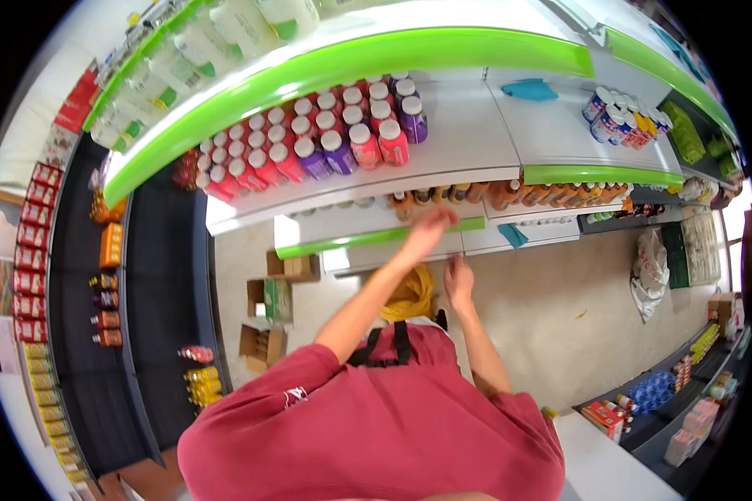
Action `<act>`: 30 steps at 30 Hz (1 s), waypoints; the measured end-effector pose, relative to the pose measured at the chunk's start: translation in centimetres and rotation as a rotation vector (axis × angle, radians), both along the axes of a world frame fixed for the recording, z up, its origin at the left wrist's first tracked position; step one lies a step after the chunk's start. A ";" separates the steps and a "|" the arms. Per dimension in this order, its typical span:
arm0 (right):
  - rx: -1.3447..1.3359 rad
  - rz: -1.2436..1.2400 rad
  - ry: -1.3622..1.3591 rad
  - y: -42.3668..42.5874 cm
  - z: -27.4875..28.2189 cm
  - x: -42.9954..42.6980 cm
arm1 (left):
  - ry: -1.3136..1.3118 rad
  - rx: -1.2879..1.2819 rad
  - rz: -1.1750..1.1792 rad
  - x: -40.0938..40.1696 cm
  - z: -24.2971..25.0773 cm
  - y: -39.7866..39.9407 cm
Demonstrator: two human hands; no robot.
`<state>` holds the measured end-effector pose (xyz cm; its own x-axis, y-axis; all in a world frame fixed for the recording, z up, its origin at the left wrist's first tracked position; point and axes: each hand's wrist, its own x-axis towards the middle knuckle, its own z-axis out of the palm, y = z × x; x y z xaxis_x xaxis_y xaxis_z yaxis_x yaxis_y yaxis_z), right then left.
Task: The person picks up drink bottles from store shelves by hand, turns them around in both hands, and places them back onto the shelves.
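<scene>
My left hand (435,227), blurred, reaches over the lower shelf's green edge strip (376,237), just in front of brown-orange bottles (402,205). My right hand (459,280) is lower and further right, with curled fingers near the front of the shelf base. Whether either hand holds something cannot be told. Between my forearms, close to my body, is a yellow bag (410,294). On the white shelf (464,125) above, pink bottles (393,143) and purple bottles (413,119) with white caps stand in rows.
Opened cardboard boxes (262,346) lie on the floor at left, beside dark shelving (163,269). A teal cloth (529,89) and a group of cans (608,122) are on the right shelf section. A white plastic bag (650,272) and crates (699,247) stand at far right.
</scene>
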<state>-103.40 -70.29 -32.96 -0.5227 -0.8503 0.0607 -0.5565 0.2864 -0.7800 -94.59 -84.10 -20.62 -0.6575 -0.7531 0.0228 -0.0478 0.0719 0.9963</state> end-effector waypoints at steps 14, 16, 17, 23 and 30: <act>-0.623 0.277 -0.351 -25.8 18.2 -5.9 | 0.429 0.346 0.384 -5.4 5.8 -8.8; -0.624 0.365 -0.386 -26.9 18.2 -4.7 | 0.500 0.223 0.523 -5.7 4.7 -9.6; -0.612 0.360 -0.425 -27.8 18.0 -5.4 | 0.498 0.189 0.533 -6.1 4.8 -9.7; -0.622 0.363 -0.447 -27.7 16.6 -6.4 | 0.464 0.193 0.429 -5.7 6.5 -9.1; -0.563 0.330 -0.807 -25.1 16.7 -6.8 | 0.140 0.053 0.496 -6.5 5.0 -9.6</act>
<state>-110.16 -95.37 -16.23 -0.3306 -0.9155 0.2293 0.2061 -0.3071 -0.9291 -101.14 -93.72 -15.58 -0.2142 -0.9760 0.0388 0.0710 0.0241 0.9972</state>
